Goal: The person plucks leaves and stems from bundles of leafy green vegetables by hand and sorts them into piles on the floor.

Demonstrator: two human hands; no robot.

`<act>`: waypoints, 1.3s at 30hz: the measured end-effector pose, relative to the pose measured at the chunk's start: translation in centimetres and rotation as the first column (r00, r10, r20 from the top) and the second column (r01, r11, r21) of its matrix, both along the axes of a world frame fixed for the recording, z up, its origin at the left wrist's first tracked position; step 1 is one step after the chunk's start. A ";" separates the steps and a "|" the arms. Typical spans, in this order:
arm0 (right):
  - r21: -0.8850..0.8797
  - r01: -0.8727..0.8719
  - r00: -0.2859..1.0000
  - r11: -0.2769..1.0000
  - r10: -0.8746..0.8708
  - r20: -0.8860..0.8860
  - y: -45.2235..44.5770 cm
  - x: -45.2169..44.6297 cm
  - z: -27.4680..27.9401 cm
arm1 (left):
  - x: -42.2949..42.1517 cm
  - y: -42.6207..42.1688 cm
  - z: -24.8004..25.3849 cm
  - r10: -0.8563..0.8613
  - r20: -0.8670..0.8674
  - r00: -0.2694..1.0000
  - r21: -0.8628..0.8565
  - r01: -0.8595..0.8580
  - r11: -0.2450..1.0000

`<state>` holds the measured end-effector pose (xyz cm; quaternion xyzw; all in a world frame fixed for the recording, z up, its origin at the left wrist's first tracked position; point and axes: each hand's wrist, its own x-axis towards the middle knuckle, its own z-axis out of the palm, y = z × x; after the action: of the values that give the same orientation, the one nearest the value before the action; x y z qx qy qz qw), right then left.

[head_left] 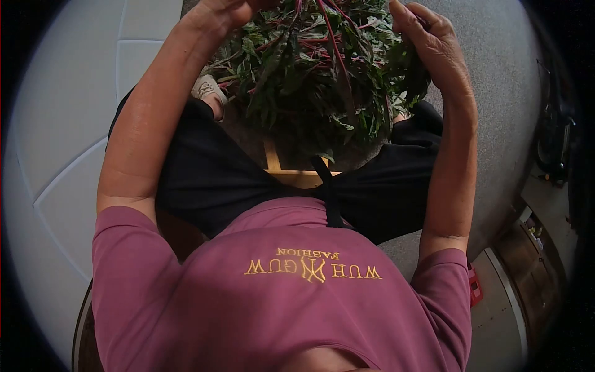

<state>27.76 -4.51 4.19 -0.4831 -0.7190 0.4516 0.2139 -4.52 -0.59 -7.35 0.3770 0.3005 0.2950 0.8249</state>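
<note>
A big heap of leafy greens with red-purple stems (322,80) lies on the floor between my feet. My right hand (434,46) is at the heap's right side, its fingers curled and thumb bent, closed on some of the leafy greens; dark leaves hang below the palm. At the top edge my left hand (238,8) is cut off by the frame. Its fingers are out of sight, so what they hold does not show. Several long red stems run up out of view between my two hands.
I sit with knees apart, a yellow wooden piece (300,178) between my thighs. A light shoe (209,88) rests left of the heap. Pale tiles (68,124) cover the left side. Dark objects (555,136) and a red item (475,286) lie to the right.
</note>
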 end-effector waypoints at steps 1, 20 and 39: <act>0.004 -0.009 1.000 1.000 0.009 -0.014 -0.1 0.1 0.2 | -0.1 -0.2 0.0 0.002 0.002 1.000 0.000 -0.002 1.000; -0.545 0.050 0.830 0.837 -0.338 -0.443 -0.8 0.0 -0.2 | 1.5 1.1 0.2 0.025 0.098 0.995 0.034 -0.028 0.999; -0.609 -0.079 0.756 0.789 -0.351 -0.552 -1.3 -0.2 0.2 | 2.6 0.6 1.3 0.059 0.173 0.983 0.059 -0.070 0.996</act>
<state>27.59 -5.85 4.43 -0.3954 -0.3818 0.7732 0.3162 -1.87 -0.01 -6.02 0.3668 0.2308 0.3627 0.8250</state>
